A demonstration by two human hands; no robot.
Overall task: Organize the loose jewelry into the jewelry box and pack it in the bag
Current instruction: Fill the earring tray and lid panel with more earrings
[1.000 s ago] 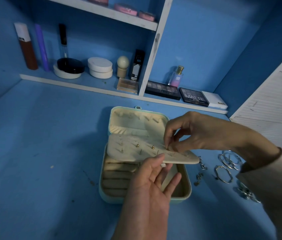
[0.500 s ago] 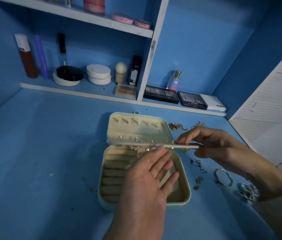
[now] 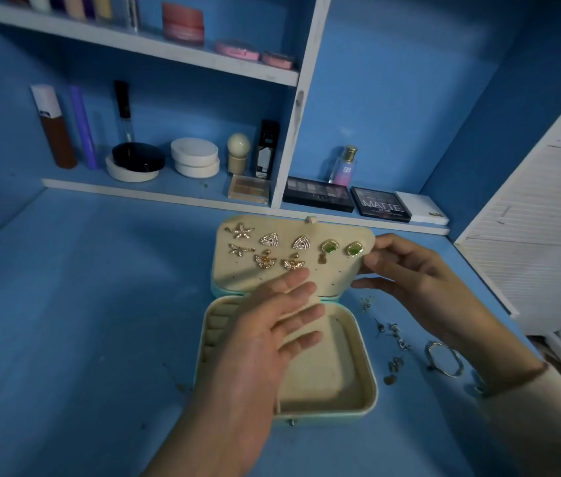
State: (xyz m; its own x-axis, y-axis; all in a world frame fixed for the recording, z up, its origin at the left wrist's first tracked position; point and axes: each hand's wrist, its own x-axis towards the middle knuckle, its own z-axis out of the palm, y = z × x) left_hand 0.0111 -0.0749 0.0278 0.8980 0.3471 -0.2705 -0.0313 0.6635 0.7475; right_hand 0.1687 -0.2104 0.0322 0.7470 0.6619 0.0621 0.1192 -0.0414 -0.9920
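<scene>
A mint jewelry box (image 3: pixel 365 373) lies open on the blue desk, its cream tray bare. Its cream earring panel (image 3: pixel 334 273) now stands flipped up against the lid, with several earrings (image 3: pixel 268 239) pinned in two rows. My right hand (image 3: pixel 420 287) pinches the panel's right edge. My left hand (image 3: pixel 265 346) hovers over the box with fingers straight, its fingertips near the panel's lower edge. Loose earrings (image 3: pixel 394 339) and a silver bangle (image 3: pixel 444 359) lie on the desk right of the box, under my right forearm.
Cosmetics line the low shelf behind the box: bottles (image 3: pixel 55 129), round compacts (image 3: pixel 194 156), eyeshadow palettes (image 3: pixel 380 204) and a perfume bottle (image 3: pixel 344 165). A white slatted door (image 3: pixel 547 215) stands at the right. Blue desk surface (image 3: pixel 83 304) spreads to the left.
My right hand has swung the earring panel from face down, through level, to upright against the lid, showing the earrings. My left hand stayed over the box.
</scene>
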